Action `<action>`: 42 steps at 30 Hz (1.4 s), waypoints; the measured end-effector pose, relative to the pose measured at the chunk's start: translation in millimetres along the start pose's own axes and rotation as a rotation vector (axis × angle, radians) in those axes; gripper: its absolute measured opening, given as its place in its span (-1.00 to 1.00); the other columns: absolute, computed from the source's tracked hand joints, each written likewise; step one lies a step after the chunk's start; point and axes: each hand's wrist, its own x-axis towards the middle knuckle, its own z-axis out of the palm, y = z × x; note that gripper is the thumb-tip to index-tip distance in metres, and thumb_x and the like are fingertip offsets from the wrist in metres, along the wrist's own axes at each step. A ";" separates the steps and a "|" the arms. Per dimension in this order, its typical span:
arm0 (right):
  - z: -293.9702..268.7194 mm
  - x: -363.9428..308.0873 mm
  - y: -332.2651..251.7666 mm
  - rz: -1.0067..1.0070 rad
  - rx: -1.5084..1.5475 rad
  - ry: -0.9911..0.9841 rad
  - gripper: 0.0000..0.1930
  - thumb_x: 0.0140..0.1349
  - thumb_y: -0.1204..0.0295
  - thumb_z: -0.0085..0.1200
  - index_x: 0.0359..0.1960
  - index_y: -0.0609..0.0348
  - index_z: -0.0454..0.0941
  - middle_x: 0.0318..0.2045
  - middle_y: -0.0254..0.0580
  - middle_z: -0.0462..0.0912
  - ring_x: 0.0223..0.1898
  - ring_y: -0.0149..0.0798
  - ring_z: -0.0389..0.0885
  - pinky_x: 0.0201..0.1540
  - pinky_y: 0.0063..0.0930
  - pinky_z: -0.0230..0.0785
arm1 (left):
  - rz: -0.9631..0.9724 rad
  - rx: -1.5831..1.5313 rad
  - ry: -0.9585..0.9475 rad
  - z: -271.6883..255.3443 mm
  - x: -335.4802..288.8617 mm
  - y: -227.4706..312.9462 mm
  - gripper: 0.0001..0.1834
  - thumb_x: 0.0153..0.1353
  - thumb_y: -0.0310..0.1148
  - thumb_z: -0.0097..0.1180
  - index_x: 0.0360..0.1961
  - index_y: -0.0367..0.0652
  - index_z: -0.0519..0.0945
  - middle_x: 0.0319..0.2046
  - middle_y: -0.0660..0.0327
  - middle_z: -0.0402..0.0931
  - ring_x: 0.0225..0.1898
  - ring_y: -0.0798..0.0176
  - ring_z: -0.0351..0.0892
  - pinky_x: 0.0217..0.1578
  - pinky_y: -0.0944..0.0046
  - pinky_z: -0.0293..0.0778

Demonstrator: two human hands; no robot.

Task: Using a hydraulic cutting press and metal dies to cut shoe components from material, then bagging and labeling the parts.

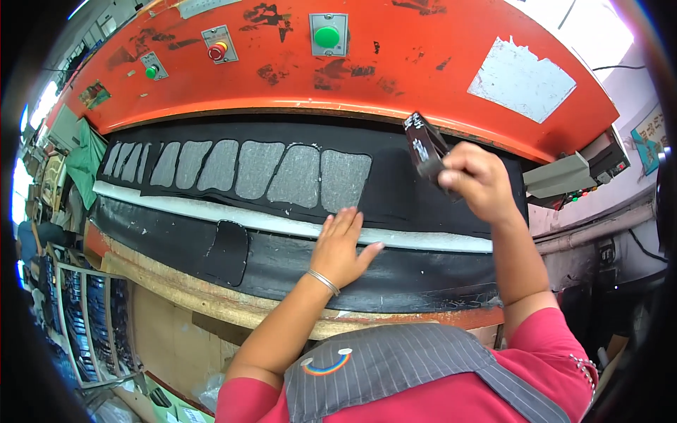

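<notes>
My right hand (479,180) is raised over the right part of a black sheet (395,176), its fingers closed on a dark metal cutting die (423,149) with pale marks on it. Lower and to the left, my left hand (340,247) lies flat with fingers spread, its fingertips at the sheet's near edge and nothing in its grip. Just beyond those fingertips is a rounded grey cut-out shape (345,180), the rightmost in a row of several running left along the sheet. A loose black cut piece (227,252) lies left of my left hand.
An orange machine beam (416,70) spans the far side, bearing a large green button (326,37) and a red knob (217,50). A white strip (282,224) runs along the sheet's near side, above a wooden edge (190,296). A rack (92,321) stands at the left.
</notes>
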 end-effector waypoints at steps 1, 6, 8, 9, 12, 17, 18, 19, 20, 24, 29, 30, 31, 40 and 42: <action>-1.2 -6.1 -7.3 -0.178 -0.057 -0.045 -0.89 0.02 0.52 0.26 -0.46 0.23 0.56 -0.53 -0.24 0.53 -0.49 -0.30 0.53 -0.45 -0.47 0.37 | 0.003 0.004 0.004 1.9 0.8 12.3 -0.23 0.27 0.10 -0.06 0.30 -0.27 0.20 0.32 -0.08 0.13 0.40 0.02 0.01 0.35 0.03 -0.06; 50.5 -74.8 -31.1 -0.363 0.163 -0.238 -0.81 -0.10 0.54 0.33 -0.40 0.19 0.60 -0.45 -0.22 0.56 -0.38 -0.18 0.54 -0.32 -0.36 0.40 | -0.115 -2.302 -0.142 -14.5 -0.7 59.7 -0.18 0.26 0.31 -0.27 0.25 -0.21 0.24 0.16 0.05 0.36 0.17 0.12 0.37 0.19 0.08 0.28; 69.7 -99.0 -30.4 -0.247 0.210 -0.268 -0.75 -0.10 0.46 0.38 -0.35 0.17 0.62 -0.38 -0.22 0.58 -0.30 -0.19 0.55 -0.21 -0.32 0.39 | -0.181 -2.290 -0.191 -8.4 -13.7 57.0 -0.34 0.30 0.15 -0.17 0.18 -0.18 0.33 0.06 0.11 0.45 0.03 0.17 0.51 0.07 0.13 0.43; 74.5 -110.6 -30.7 -0.147 0.238 -0.262 -0.71 -0.11 0.39 0.42 -0.32 0.16 0.63 -0.34 -0.24 0.60 -0.26 -0.21 0.55 -0.15 -0.30 0.39 | -0.144 -2.191 -0.164 -13.4 -21.6 58.1 -0.42 0.27 -0.03 0.00 0.18 -0.17 0.33 0.02 0.12 0.47 0.02 0.18 0.50 0.09 0.15 0.40; 87.5 -153.0 -21.8 0.431 1.022 -0.006 -0.27 0.05 -0.10 0.19 0.08 0.24 0.41 0.00 -0.20 0.50 0.02 -0.28 0.44 0.14 -0.35 0.24 | 0.003 -1.404 -0.070 -13.6 -31.8 53.4 0.04 -0.11 -0.25 0.40 0.36 -0.25 0.06 0.11 0.04 0.33 0.17 0.17 0.35 0.19 0.16 0.25; 94.1 -162.8 -30.6 0.864 1.465 0.156 -0.34 0.23 -0.05 0.03 0.15 0.26 0.33 0.09 -0.06 0.47 0.12 -0.17 0.46 0.23 -0.18 0.25 | 0.437 -0.383 0.040 -23.5 -33.5 78.4 0.19 -0.26 -0.13 0.50 0.35 -0.30 0.07 0.23 -0.19 0.15 0.29 -0.22 0.13 0.28 0.01 0.07; 94.8 -166.7 -28.4 0.862 1.460 0.165 -0.34 0.23 -0.05 0.03 0.15 0.26 0.33 0.09 -0.06 0.47 0.12 -0.17 0.46 0.23 -0.18 0.25 | 0.448 -0.321 0.037 -21.3 -36.8 81.8 0.20 -0.28 -0.12 0.50 0.35 -0.30 0.07 0.26 -0.21 0.11 0.30 -0.24 0.11 0.28 -0.01 0.08; 95.4 -169.6 -26.9 0.844 1.512 0.111 -0.40 0.21 0.05 0.07 0.13 0.25 0.35 0.09 0.02 0.47 0.12 -0.11 0.47 0.22 -0.16 0.28 | 0.458 -0.260 0.033 -18.5 -39.5 84.5 0.21 -0.29 -0.10 0.51 0.35 -0.30 0.08 0.28 -0.23 0.08 0.32 -0.26 0.08 0.28 -0.02 0.08; 93.8 -171.6 -26.2 0.825 1.563 0.058 -0.46 0.19 0.15 0.11 0.10 0.25 0.36 0.09 0.09 0.46 0.11 -0.05 0.48 0.20 -0.13 0.30 | 0.528 -0.383 0.097 -7.8 -38.3 77.8 0.18 -0.26 -0.11 0.52 0.35 -0.27 0.09 0.32 -0.21 0.06 0.35 -0.17 0.09 0.26 0.01 0.14; 68.8 -154.6 -11.9 0.558 1.818 -0.100 -0.53 0.10 0.31 0.14 0.04 0.19 0.37 0.04 0.34 0.45 0.14 0.21 0.43 0.09 -0.05 0.42 | 0.088 -1.243 0.021 6.5 -31.9 51.2 -0.03 -0.10 -0.21 0.48 0.27 -0.29 0.19 0.18 0.01 0.35 0.17 0.16 0.38 0.15 0.21 0.31; -2.7 -87.6 0.1 0.480 0.241 -0.296 -0.34 -0.12 0.18 0.36 -0.01 0.24 0.37 -0.19 0.01 0.56 -0.19 -0.16 0.60 -0.17 -0.34 0.45 | -0.492 -1.539 0.110 -15.2 54.5 -1.1 -0.60 0.08 -0.43 0.12 -0.05 -0.40 0.44 -0.19 0.06 0.55 -0.19 0.16 0.59 -0.13 0.22 0.53; -5.3 -67.3 10.6 0.528 0.002 -0.380 -0.33 -0.14 0.20 0.36 -0.01 0.28 0.36 -0.20 0.03 0.56 -0.18 -0.15 0.59 -0.15 -0.35 0.44 | -0.517 -1.345 0.092 -13.9 74.4 -12.4 -0.60 0.06 -0.41 0.13 -0.08 -0.41 0.49 -0.23 0.06 0.57 -0.24 0.18 0.60 -0.18 0.24 0.52; -6.5 -51.1 19.1 0.574 -0.247 -0.456 -0.31 -0.16 0.22 0.35 -0.01 0.32 0.36 -0.22 0.04 0.56 -0.16 -0.14 0.58 -0.12 -0.37 0.42 | -0.490 -1.251 -0.005 -11.9 94.0 -19.9 -0.61 0.03 -0.38 0.14 -0.13 -0.42 0.53 -0.27 0.05 0.59 -0.28 0.18 0.60 -0.22 0.25 0.50; 26.9 -49.0 95.5 0.254 -0.579 -0.367 -0.19 -0.19 0.17 0.38 0.15 0.20 0.35 0.12 0.08 0.36 0.21 0.05 0.26 0.22 -0.17 0.15 | -0.401 -0.905 -0.147 4.3 164.2 -12.9 -0.38 -0.07 -0.50 0.24 0.08 -0.40 0.39 -0.16 -0.03 0.55 -0.22 0.13 0.62 -0.18 0.22 0.55; 23.5 -69.7 102.5 0.246 -0.632 -0.160 -0.07 -0.28 0.01 0.43 0.22 0.00 0.34 0.32 0.17 0.10 0.40 0.14 -0.09 0.38 0.03 -0.25 | -0.329 -0.956 -0.127 -2.5 155.5 -1.3 -0.38 -0.07 -0.57 0.25 0.09 -0.31 0.38 -0.16 0.02 0.55 -0.23 0.13 0.61 -0.17 0.20 0.55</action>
